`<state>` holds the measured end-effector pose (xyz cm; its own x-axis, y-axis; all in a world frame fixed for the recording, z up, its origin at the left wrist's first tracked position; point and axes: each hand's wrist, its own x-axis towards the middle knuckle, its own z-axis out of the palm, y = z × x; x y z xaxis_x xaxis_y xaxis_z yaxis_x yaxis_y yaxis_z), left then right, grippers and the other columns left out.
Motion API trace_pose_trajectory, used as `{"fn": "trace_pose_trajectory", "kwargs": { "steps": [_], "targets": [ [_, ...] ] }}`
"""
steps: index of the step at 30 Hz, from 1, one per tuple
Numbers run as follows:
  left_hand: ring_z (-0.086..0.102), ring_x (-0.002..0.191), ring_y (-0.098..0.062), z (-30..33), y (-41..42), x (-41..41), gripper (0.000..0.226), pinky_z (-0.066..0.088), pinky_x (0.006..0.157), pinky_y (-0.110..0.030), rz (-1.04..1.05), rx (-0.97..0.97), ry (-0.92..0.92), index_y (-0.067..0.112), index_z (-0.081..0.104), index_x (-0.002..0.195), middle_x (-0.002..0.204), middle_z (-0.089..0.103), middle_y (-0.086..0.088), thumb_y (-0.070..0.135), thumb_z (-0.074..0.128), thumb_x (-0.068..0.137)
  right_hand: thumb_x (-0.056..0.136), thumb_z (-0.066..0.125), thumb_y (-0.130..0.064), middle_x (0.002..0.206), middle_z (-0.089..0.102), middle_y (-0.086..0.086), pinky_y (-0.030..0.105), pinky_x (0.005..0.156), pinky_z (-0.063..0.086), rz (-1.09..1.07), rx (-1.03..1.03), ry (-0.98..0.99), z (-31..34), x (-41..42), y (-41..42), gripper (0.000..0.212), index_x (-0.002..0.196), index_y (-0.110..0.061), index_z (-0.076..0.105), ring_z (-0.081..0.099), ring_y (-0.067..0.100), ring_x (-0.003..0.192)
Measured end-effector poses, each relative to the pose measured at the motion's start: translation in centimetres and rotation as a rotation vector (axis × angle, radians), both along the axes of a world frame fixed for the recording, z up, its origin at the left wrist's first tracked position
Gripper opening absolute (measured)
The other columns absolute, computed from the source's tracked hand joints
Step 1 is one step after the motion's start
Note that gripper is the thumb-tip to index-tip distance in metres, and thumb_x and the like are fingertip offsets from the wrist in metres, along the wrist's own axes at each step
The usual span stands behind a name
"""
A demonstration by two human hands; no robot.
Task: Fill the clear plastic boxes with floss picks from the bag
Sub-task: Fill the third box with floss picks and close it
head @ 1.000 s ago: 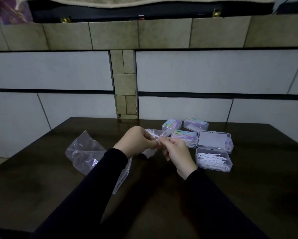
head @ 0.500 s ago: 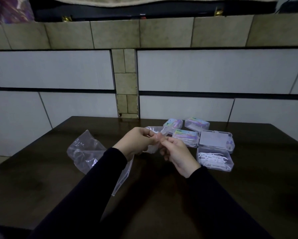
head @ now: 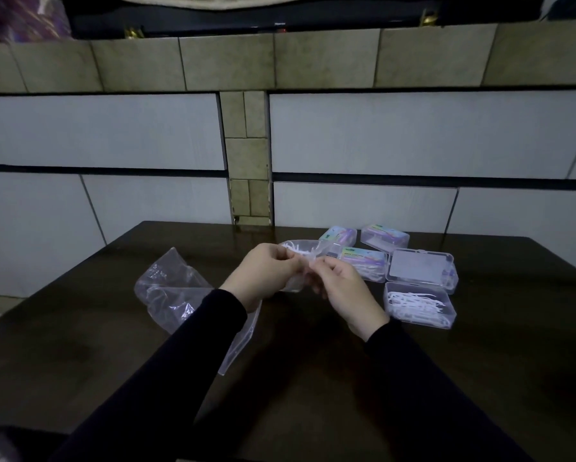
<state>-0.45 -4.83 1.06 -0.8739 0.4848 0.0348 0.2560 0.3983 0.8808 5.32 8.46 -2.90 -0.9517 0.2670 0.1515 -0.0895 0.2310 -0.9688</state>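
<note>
My left hand (head: pixel 266 275) and my right hand (head: pixel 343 288) meet above the dark table (head: pixel 80 345), both pinching a small clear bag of white floss picks (head: pixel 301 250). The picks show in the bag's upper end, just past my fingers. To the right stands an open clear box (head: pixel 420 306) with several white floss picks lying in it; its lid (head: pixel 420 266) lies flat behind it. Three shut boxes with coloured labels sit further back: one (head: pixel 365 263) beside my right hand, one (head: pixel 338 236) behind it and one (head: pixel 385 237) at the far right.
A crumpled empty clear plastic bag (head: pixel 173 288) lies on the table left of my left forearm, part of it under my sleeve. A tiled wall stands right behind the table's far edge.
Both hands stayed together on the small bag, with only small finger shifts. The bag's upper end with the picks now shows more above my fingers.
</note>
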Motion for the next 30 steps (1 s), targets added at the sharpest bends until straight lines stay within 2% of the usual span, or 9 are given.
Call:
{"fn": "trace_pose_trajectory", "kwargs": {
  "steps": [2,5,9,13,18,20,22,26,30],
  "targets": [
    [0.061,0.072,-0.010,-0.3,0.2,-0.1,0.011,0.050,0.062,-0.021,0.112,-0.074,0.239,0.016,0.063,0.090,0.081,0.065,0.003,0.023,0.055,0.093,0.096,0.052,-0.024,0.067,0.058,0.001,0.022,0.063,0.042,-0.072,0.071,0.023,-0.1,0.0,0.0,0.027,0.072,-0.018,0.063,0.052,0.005,0.063],
    [0.064,0.076,-0.012,0.3,-0.5,-0.6,0.008,0.050,0.064,-0.020,0.204,0.001,0.340,0.018,0.058,0.087,0.082,0.066,0.001,0.023,0.055,0.092,0.091,0.059,-0.018,0.057,0.051,-0.004,0.013,0.055,0.039,-0.197,0.138,0.087,-0.2,0.1,0.4,0.032,0.059,-0.017,0.055,0.047,-0.003,0.050],
    [0.063,0.074,-0.010,0.3,-0.9,-0.5,0.006,0.048,0.063,-0.017,0.117,-0.074,0.400,0.017,0.061,0.083,0.079,0.066,0.002,0.022,0.062,0.087,0.086,0.066,-0.018,0.067,0.051,-0.001,0.009,0.052,0.038,-0.255,0.182,0.103,-0.8,-0.3,0.5,0.027,0.067,-0.018,0.047,0.047,0.008,0.060],
    [0.058,0.074,-0.001,-0.3,-0.5,-0.6,0.015,0.043,0.061,-0.014,0.061,-0.206,0.449,0.026,0.060,0.099,0.084,0.063,0.009,0.030,0.066,0.085,0.090,0.064,-0.030,0.077,0.062,-0.006,0.004,0.053,0.038,-0.232,0.227,0.095,-1.1,-0.6,0.3,0.015,0.081,-0.023,0.054,0.056,0.001,0.069],
    [0.059,0.068,-0.011,-0.6,0.1,-0.6,0.023,0.045,0.061,-0.026,0.216,-0.232,0.592,0.025,0.057,0.071,0.069,0.060,0.008,0.039,0.060,0.089,0.094,0.058,-0.030,0.082,0.066,0.000,0.006,0.056,0.040,-0.243,0.246,0.141,-1.1,-0.4,0.5,0.015,0.084,-0.019,0.060,0.060,0.007,0.076],
    [0.057,0.066,-0.010,-0.3,-0.2,-0.8,0.022,0.042,0.058,-0.025,0.307,-0.174,0.582,0.024,0.056,0.074,0.069,0.059,0.007,0.036,0.055,0.092,0.093,0.059,-0.026,0.074,0.061,0.003,0.015,0.055,0.038,-0.308,0.263,0.089,-0.8,-0.3,0.9,0.020,0.076,-0.017,0.056,0.055,0.011,0.069],
    [0.057,0.064,-0.009,-0.1,-0.5,-1.1,0.020,0.042,0.057,-0.023,0.307,-0.133,0.556,0.023,0.056,0.076,0.069,0.060,0.007,0.034,0.055,0.092,0.092,0.059,-0.022,0.068,0.053,0.001,0.015,0.053,0.034,-0.367,0.274,0.052,-0.8,-0.4,1.3,0.024,0.070,-0.017,0.051,0.050,0.013,0.065],
    [0.063,0.062,-0.005,-0.4,0.0,-1.2,0.019,0.051,0.062,-0.023,0.094,-0.055,0.426,0.021,0.061,0.078,0.066,0.067,0.004,0.036,0.060,0.090,0.092,0.061,-0.028,0.069,0.046,-0.003,0.006,0.055,0.038,-0.370,0.337,0.112,-1.0,-0.1,1.1,0.024,0.075,-0.018,0.047,0.045,0.010,0.063],
    [0.060,0.059,0.002,-0.3,0.0,-1.2,0.023,0.048,0.064,-0.022,-0.056,0.016,0.294,0.021,0.067,0.083,0.069,0.070,0.006,0.043,0.061,0.089,0.091,0.060,-0.037,0.070,0.057,-0.005,0.013,0.056,0.040,-0.375,0.449,0.286,-0.7,0.5,0.7,0.023,0.080,-0.016,0.061,0.053,0.005,0.065]
  ]
}}
